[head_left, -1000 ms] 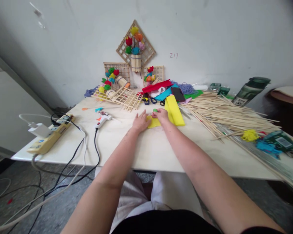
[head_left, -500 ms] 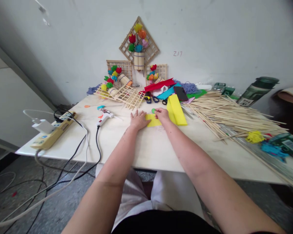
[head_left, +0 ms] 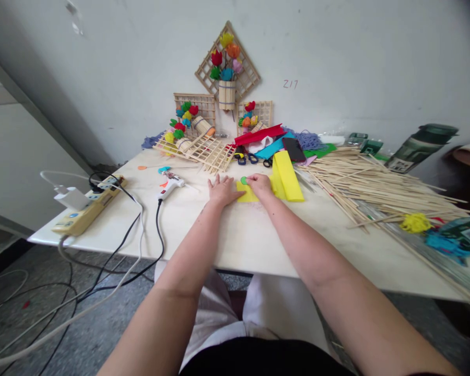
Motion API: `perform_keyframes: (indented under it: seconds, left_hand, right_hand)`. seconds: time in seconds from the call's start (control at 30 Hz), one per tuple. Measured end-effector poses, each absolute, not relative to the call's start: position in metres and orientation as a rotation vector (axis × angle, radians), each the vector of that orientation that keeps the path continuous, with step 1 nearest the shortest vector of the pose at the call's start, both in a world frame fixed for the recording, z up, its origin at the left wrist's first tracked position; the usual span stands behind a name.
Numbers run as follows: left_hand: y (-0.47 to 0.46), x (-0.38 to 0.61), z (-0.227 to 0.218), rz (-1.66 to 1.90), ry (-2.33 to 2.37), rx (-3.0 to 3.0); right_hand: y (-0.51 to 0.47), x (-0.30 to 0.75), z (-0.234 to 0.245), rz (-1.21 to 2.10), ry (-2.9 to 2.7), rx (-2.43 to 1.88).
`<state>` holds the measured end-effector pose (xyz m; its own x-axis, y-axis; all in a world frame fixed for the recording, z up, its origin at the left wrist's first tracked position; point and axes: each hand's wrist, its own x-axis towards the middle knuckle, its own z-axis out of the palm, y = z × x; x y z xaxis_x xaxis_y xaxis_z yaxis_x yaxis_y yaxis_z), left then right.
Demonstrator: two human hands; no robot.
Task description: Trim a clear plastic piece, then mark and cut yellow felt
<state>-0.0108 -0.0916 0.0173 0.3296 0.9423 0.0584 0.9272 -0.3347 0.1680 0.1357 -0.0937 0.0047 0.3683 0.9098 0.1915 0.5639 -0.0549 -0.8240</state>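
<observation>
A small yellow felt piece (head_left: 247, 195) lies flat on the white table (head_left: 235, 235). My left hand (head_left: 221, 189) rests on its left edge with the fingers spread flat. My right hand (head_left: 259, 185) presses on its right side, fingers curled, next to a small green disc (head_left: 243, 180). A folded yellow felt sheet (head_left: 288, 176) lies just right of my right hand.
A white glue gun (head_left: 171, 186) and a yellow power strip (head_left: 86, 211) with cables lie to the left. Wooden grid frames with felt flowers (head_left: 196, 141) and coloured felt (head_left: 274, 141) stand at the back. Several long wooden sticks (head_left: 372, 185) cover the right side. Scissors (head_left: 246, 157) lie behind the hands.
The view has shifted slightly; both hands stay on the yellow piece. My left fingers have spread flatter, and the green disc now shows beside my right fingers.
</observation>
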Motion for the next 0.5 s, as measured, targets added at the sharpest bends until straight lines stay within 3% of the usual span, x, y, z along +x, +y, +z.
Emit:
perform_keyframes:
  seconds: [0.5]
  left_hand:
    - [-0.092, -0.013, 0.016, 0.238, 1.724, 2.436]
  right_hand:
    - [-0.101, 0.120, 0.021, 0.342, -1.544, -2.159]
